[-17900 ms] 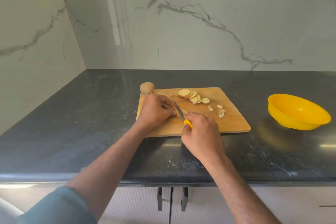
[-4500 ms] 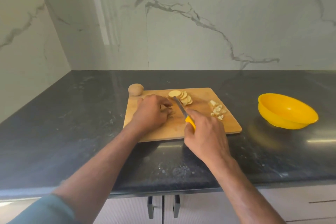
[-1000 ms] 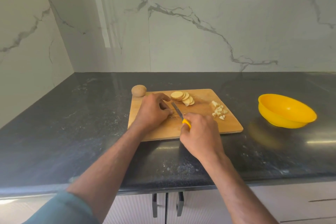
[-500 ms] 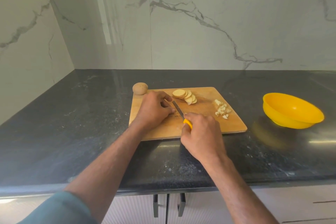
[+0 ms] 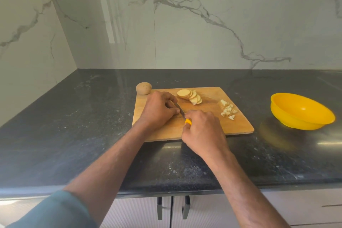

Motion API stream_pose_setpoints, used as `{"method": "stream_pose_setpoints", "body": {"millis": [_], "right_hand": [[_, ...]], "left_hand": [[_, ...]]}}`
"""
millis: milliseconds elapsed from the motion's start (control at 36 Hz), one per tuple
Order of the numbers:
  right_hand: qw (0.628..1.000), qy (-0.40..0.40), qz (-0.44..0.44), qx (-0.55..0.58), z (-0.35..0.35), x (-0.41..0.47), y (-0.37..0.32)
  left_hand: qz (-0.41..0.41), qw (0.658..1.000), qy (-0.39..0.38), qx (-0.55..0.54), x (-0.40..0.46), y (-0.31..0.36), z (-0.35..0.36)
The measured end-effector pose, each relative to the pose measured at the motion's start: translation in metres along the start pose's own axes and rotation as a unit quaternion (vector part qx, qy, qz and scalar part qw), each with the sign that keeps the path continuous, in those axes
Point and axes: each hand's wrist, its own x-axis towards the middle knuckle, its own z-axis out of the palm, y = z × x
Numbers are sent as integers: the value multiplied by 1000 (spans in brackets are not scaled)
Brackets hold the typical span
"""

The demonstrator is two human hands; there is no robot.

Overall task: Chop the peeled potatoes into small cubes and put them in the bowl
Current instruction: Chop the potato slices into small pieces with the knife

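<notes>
right hand (image 5: 202, 131) grips the yellow-handled knife (image 5: 180, 110) on the cutting board (image 5: 238, 126); left hand (image 5: 159, 110) curls beside the blade, whatever it holds hidden. potato slices (image 5: 189, 96) and cubes (image 5: 227, 110) lie further back, yellow bowl (image 5: 301, 111) on the worktop (image 5: 74, 116) right.

A fanned row of pale round potato slices (image 5: 190, 96) lies at the far middle of the wooden cutting board (image 5: 238, 126). A small heap of whitish potato cubes (image 5: 227, 110) sits toward its right side. A whole brown potato (image 5: 143, 88), apparently unpeeled, rests at the board's far-left corner. The round yellow plastic bowl (image 5: 301, 111) stands well right.
</notes>
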Motion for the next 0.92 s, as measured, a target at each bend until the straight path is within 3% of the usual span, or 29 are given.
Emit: {"method": "stream_pose_setpoints", "body": {"millis": [583, 917], "right_hand": [[999, -32, -2, 25, -36, -35, 17], [994, 72, 64, 43, -24, -24, 24]], "left_hand": [[19, 999, -39, 33, 1, 4, 2], [66, 995, -52, 54, -2, 7, 1]]}}
